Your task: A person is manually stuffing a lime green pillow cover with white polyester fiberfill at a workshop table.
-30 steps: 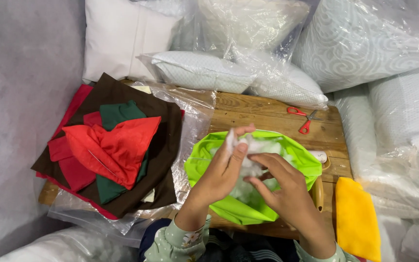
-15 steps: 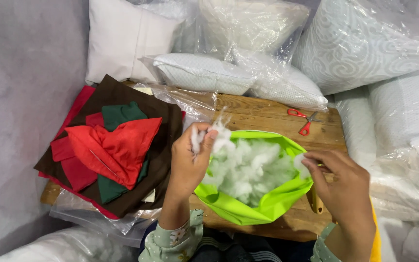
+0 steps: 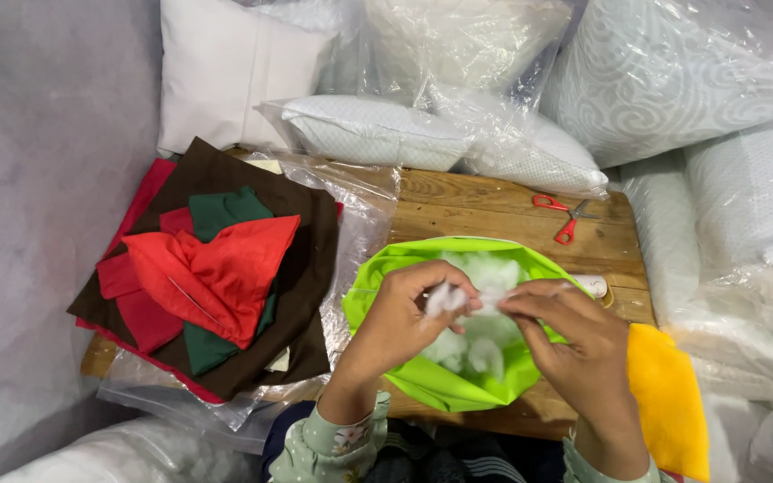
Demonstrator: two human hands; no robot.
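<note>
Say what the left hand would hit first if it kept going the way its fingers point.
The left hand points right, pinching a tuft of white fibre stuffing. Straight on, it would likely meet the right hand fingertips first, which are at the same tuft; depth is unclear.

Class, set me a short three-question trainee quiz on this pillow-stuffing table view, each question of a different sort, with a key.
1. True or false: both hands, the left hand and the right hand, pinch one tuft of white stuffing over the lime-green cover.
2. Which lies on the wooden table beyond the cover? A) red-handled scissors B) a hammer C) a cup
3. Fill in: the topmost cloth of the fabric pile is ____ in colour.

Key: 1 true; 2 A; 3 red.
</note>
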